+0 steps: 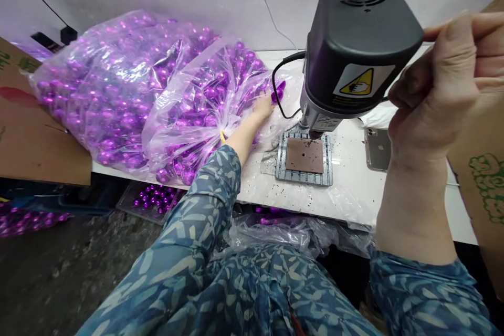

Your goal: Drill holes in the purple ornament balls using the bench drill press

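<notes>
The person sits at a white table [354, 189] with a small drill machine with a black plastic top [362, 37] on it. The step in hand looks like picking up one ball while the other hand waits at the machine.

The left hand [264, 106] reaches far out, into the open mouth of a clear plastic bag full of shiny purple balls [197, 110]. Its fingers [271, 100] are almost closed. They seem to pinch one small shiny purple ball [278, 92] right at their tips. This ball is at the edge of the bag, just beside the thin black cable [277, 89] of the machine. A bigger clear bag of purple balls [110, 84] lies behind, touching the first bag.

The right hand [433, 89] is up high, just beside the black top. Its fingers are curled in tight, like a fist around a handle. I cannot see what is inside the fist.

Under the drill tip lies a flat brown square plate [304, 155] on a grey metal base [303, 176]. Nothing sits on the plate. Little dark crumbs lie on the table around it.

I think a ball moved to the plate would call for a firm pinch, because the balls look smooth and slippery. It would have to sit right below the tip and keep from rolling.
</notes>
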### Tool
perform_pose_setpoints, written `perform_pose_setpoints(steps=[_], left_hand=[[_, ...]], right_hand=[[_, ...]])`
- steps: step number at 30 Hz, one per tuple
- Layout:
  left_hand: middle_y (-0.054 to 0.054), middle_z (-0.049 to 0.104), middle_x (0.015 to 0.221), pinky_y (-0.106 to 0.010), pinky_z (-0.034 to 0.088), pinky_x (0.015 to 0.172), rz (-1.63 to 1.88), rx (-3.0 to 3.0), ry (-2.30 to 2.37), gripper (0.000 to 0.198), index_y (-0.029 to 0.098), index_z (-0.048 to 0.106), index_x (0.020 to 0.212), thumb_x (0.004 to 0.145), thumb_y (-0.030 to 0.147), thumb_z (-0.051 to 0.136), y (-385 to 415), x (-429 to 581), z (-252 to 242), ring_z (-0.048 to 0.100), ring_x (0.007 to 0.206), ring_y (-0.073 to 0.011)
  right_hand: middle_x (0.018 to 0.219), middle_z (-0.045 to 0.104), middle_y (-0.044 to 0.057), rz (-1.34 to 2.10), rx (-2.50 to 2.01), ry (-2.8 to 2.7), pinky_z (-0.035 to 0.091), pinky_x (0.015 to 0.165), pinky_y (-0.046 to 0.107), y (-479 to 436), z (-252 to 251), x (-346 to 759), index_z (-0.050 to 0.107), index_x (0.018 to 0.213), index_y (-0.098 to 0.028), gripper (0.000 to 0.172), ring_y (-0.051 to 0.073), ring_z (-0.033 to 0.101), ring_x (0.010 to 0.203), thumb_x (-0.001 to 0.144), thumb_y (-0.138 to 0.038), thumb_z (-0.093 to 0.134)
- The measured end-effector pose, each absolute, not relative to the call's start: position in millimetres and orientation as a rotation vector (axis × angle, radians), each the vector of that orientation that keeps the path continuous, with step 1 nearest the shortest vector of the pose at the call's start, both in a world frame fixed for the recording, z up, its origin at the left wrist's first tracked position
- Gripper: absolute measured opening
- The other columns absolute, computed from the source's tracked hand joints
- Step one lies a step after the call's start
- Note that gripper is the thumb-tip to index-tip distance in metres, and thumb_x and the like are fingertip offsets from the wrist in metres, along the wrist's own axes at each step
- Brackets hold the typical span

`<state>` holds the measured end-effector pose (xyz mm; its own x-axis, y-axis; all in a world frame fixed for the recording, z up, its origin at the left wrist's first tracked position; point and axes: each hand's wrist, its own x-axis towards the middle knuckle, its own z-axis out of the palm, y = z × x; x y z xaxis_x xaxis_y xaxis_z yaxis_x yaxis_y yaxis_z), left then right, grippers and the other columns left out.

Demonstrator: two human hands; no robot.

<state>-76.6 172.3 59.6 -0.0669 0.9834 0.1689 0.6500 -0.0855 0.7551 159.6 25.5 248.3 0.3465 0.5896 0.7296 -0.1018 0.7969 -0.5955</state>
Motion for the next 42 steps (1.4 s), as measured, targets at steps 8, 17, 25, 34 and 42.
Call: perform_pose_setpoints(steps=[8, 17, 25, 34, 42], left_hand=[[-0.008, 0.072, 0.098, -0.042, 0.058, 0.096, 1.085, 1.480, 1.531, 0.034, 0.019, 0.066, 0.116, 0.089, 0.032, 0.084, 110, -96, 82, 0.070, 0.102, -0.0247], [-0.008, 0.075, 0.109, -0.032, 0.062, 0.074, 1.031, 1.062, 1.157, 0.029, 0.023, 0.067, 0.116, 0.097, 0.044, 0.069, -17, -103, 88, 0.072, 0.089, -0.0182], [-0.008, 0.077, 0.123, -0.049, 0.068, 0.087, 0.941, 1.154, 1.004, 0.057, 0.035, 0.058, 0.154, 0.100, 0.049, 0.066, -18, -53, 51, 0.076, 0.086, -0.0207], [-0.009, 0.072, 0.131, -0.042, 0.065, 0.089, 1.025, 1.381, 1.051, 0.069, 0.032, 0.056, 0.152, 0.095, 0.066, 0.073, 4, -39, 28, 0.072, 0.101, -0.0229], [-0.012, 0.073, 0.130, -0.040, 0.060, 0.101, 1.059, 1.435, 1.041, 0.061, 0.020, 0.059, 0.139, 0.089, 0.045, 0.084, 13, -28, 22, 0.072, 0.110, -0.0221]], right_hand=[[0.046, 0.034, -0.008, 0.469, -0.386, -1.137, 0.011, 0.038, 0.023, 33, 245, 161, 0.072, 0.075, -0.020, 0.043, 0.000, 0.029, 0.037, 0.075, -0.061, 0.085], [0.048, 0.030, -0.008, 0.466, -0.473, -1.086, 0.000, 0.039, 0.030, 44, 240, 162, 0.065, 0.078, -0.016, 0.051, 0.005, 0.029, 0.037, 0.078, -0.065, 0.081], [0.049, 0.024, -0.009, 0.365, -0.536, -1.155, 0.010, 0.037, 0.026, 46, 239, 162, 0.060, 0.077, -0.019, 0.060, 0.003, 0.029, 0.038, 0.072, -0.079, 0.067], [0.051, 0.022, -0.009, 0.393, -0.527, -1.189, 0.018, 0.038, 0.019, 35, 243, 156, 0.059, 0.080, -0.018, 0.047, 0.001, 0.033, 0.040, 0.081, -0.065, 0.063], [0.050, 0.028, -0.009, 0.401, -0.508, -1.214, 0.019, 0.042, 0.021, 29, 245, 157, 0.059, 0.079, -0.020, 0.025, 0.002, 0.031, 0.041, 0.100, -0.032, 0.060]])
